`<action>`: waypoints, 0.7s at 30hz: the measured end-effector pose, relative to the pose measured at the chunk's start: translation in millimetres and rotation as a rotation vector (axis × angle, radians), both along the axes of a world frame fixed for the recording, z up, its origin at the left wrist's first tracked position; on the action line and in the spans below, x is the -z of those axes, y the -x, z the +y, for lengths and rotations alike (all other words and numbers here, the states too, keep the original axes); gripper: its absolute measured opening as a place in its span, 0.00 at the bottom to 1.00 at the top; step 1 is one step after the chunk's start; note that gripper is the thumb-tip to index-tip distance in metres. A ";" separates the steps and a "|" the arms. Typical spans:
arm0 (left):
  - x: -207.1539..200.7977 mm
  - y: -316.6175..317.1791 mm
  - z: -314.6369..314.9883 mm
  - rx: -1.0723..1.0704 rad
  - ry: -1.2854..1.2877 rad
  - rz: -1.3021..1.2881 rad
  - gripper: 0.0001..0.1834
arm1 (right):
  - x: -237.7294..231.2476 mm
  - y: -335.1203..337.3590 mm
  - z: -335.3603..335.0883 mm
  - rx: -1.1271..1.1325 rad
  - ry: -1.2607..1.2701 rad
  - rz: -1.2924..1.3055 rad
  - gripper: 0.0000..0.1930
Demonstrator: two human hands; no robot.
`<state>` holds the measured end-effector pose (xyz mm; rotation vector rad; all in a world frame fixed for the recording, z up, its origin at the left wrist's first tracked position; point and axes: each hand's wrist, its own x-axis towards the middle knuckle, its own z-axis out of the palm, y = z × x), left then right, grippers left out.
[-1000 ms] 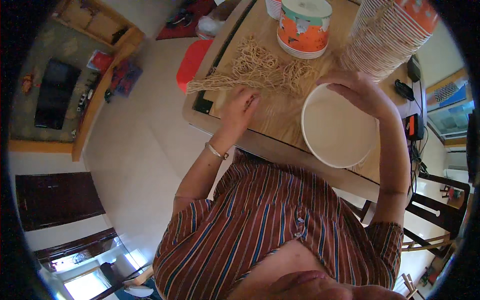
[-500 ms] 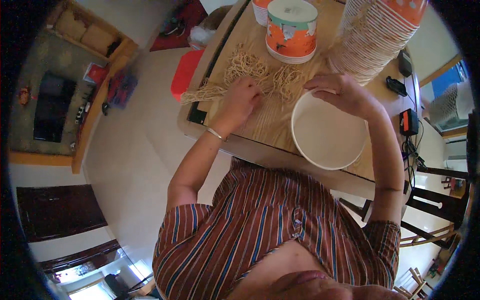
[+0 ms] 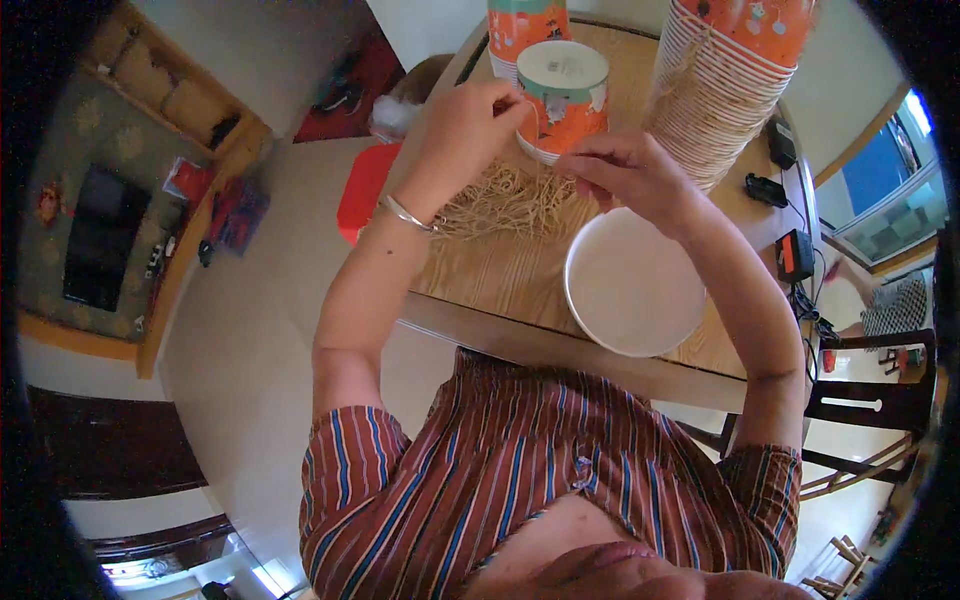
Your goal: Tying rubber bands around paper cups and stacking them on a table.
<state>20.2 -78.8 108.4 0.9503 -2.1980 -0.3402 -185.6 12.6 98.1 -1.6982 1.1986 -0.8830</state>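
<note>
My left hand (image 3: 470, 125) is raised above the table with thumb and forefinger pinched. A thin tan string (image 3: 536, 118) loops from its fingertips, faint against the orange tub behind. Just right of it my right hand (image 3: 640, 175) hovers with its fingers drawn together; whatever they hold is too small to make out. Below that hand a white paper tub (image 3: 636, 285) shows its open mouth near the table's front edge. A loose heap of tan strings (image 3: 500, 208) lies on the wood beneath my left hand, which partly covers it.
An upturned orange paper tub (image 3: 565, 105) stands behind the hands, with another orange stack (image 3: 535, 25) beyond. A tall stack of nested tubs (image 3: 720, 95), strings hanging down it, rises at right. Black adapters (image 3: 795, 255) and cables line the right edge. A red stool (image 3: 365, 190) stands left.
My left hand has lifted off the string heap, up and away, with a string. My right hand has left the white tub's rim and moved left toward it.
</note>
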 end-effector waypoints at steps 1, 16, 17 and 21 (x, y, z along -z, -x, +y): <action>-8.7 3.4 0.2 0.008 0.007 0.003 0.10 | 1.1 -1.2 -1.9 -0.042 -0.060 -0.100 0.12; 14.9 16.4 55.4 0.177 0.441 -0.252 0.06 | -8.6 -9.9 -19.4 0.205 -0.240 -0.985 0.17; 27.6 16.1 55.1 0.181 0.496 -0.273 0.07 | -6.3 -6.8 -21.4 0.206 -0.238 -0.985 0.17; 60.0 17.1 61.7 0.193 0.559 -0.265 0.07 | 2.9 5.3 -24.1 0.114 -0.234 -0.983 0.13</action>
